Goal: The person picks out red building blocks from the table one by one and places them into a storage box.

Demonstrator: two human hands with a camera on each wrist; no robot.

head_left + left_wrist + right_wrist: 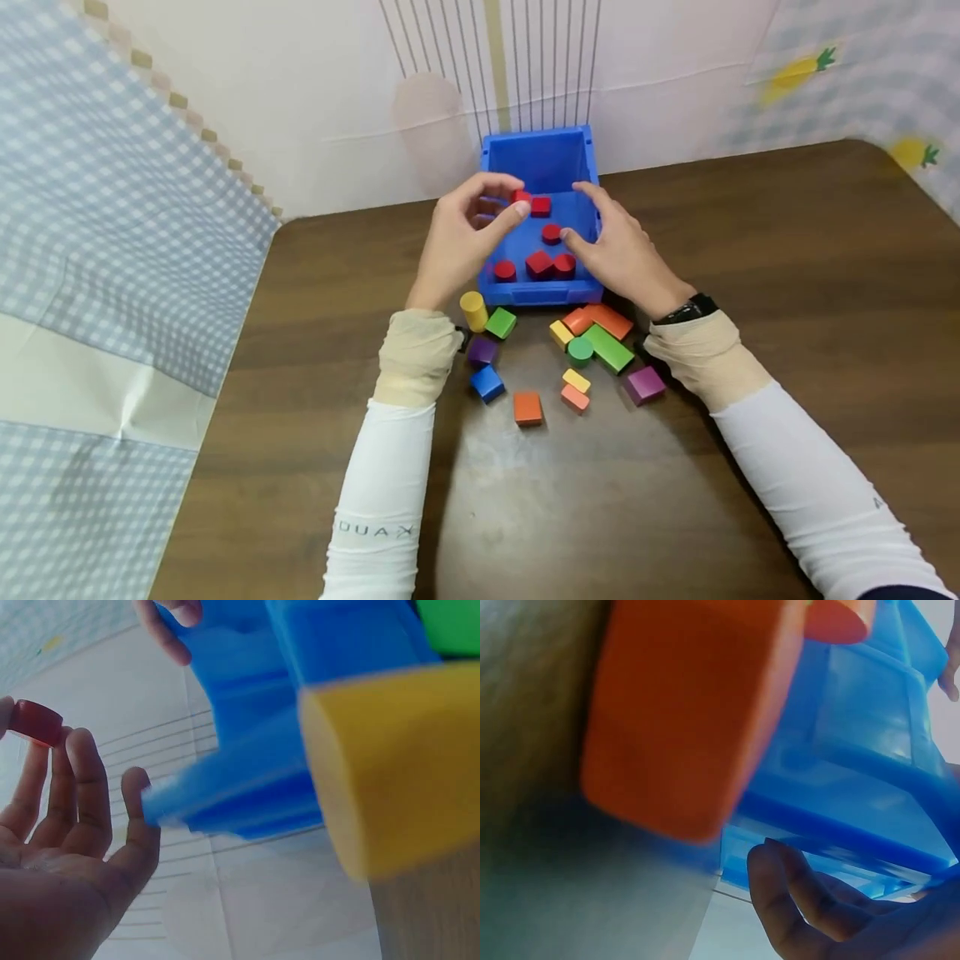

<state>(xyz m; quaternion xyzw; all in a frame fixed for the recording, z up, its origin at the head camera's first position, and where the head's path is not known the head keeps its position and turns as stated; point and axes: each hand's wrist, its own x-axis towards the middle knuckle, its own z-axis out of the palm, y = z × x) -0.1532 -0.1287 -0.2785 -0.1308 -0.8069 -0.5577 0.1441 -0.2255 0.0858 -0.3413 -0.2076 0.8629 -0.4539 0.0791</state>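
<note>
In the head view my left hand (461,237) is above the left side of a blue bin (540,293). It pinches a small red block (37,722) between thumb and fingertips, its rounded side showing in the left wrist view. My right hand (628,254) is at the bin's right wall, thumb and index finger spread apart over the inside. In the right wrist view its other fingers (769,889) bend loosely beside the outer wall; whether they touch it I cannot tell. Several red blocks (538,265) lie on the bin's floor, cubes and short cylinders among them.
On the brown table (570,517) before the bin lie several coloured blocks: a yellow cylinder (473,310), a blue cube (487,383), an orange block (528,408), a long green block (609,348) and a purple block (645,385). A cloth-covered wall (315,108) stands behind.
</note>
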